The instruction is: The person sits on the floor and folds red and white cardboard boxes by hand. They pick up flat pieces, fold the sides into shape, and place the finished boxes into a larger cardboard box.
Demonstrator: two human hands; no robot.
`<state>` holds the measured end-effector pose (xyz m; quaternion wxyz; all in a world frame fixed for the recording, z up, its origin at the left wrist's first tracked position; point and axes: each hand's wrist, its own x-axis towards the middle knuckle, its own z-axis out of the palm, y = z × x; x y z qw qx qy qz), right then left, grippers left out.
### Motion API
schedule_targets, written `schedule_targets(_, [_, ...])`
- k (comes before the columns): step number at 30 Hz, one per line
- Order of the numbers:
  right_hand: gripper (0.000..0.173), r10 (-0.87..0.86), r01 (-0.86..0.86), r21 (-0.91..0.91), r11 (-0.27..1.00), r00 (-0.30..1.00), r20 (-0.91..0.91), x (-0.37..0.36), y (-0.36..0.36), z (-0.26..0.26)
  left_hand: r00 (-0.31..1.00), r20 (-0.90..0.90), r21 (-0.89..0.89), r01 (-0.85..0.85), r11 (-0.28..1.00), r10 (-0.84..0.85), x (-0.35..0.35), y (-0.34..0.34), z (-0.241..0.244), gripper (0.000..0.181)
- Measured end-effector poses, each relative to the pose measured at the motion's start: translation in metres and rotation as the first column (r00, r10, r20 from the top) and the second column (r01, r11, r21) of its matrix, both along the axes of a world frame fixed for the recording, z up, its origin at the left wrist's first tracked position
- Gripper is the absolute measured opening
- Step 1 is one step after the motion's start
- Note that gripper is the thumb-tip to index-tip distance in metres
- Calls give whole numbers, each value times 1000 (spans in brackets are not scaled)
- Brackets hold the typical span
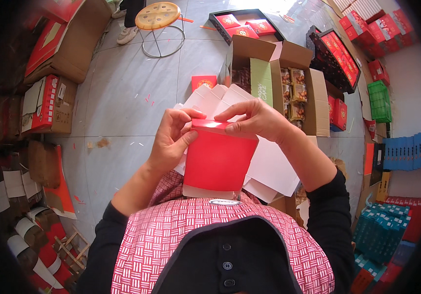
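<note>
A red paperboard box (219,160), partly folded, stands or lies before my apron at the middle of the view. My left hand (173,141) grips its upper left corner between thumb and fingers. With thumb and fingertips, my right hand (252,119) pinches the narrow red flap at the box's far edge. White-sided flat paperboard sheets (273,165) lie beneath and to the right of the box, and more of them fan out beyond my hands. What supports the sheets is hidden.
Beyond my right hand, an open carton (317,103) holds packaged mooncakes. A black tray (214,18) with red boxes and a yellow stool (158,15) stand on the tiled floor. Another person's shoe (127,35) is beside the stool. Cartons (63,106) stand at left.
</note>
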<state>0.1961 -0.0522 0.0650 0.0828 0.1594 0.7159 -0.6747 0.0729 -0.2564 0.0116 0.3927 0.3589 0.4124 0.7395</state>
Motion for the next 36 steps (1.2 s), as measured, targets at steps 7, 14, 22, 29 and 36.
schedule_targets(7, [22,-201,209,-103,972,976,86,5,-7,-9,998,-62,-35,28,999,-30,-3,2,0,33])
schedule_targets(14, [19,-215,220,26,975,967,-135,9,-13,-23,996,-86,-49,14,999,-18,-2,3,-2,28])
schedule_targets(22, [21,-112,140,175,975,980,-162,8,-16,-26,941,-338,-224,-59,973,-21,-5,-3,-10,19])
schedule_targets(29, [17,12,30,303,953,990,-138,6,-23,-17,938,-335,-224,-171,960,89,8,5,-6,17])
schedule_targets(36, [25,-474,425,-312,850,875,-98,37,-10,-42,931,-353,-284,-196,938,88,10,4,-11,15])
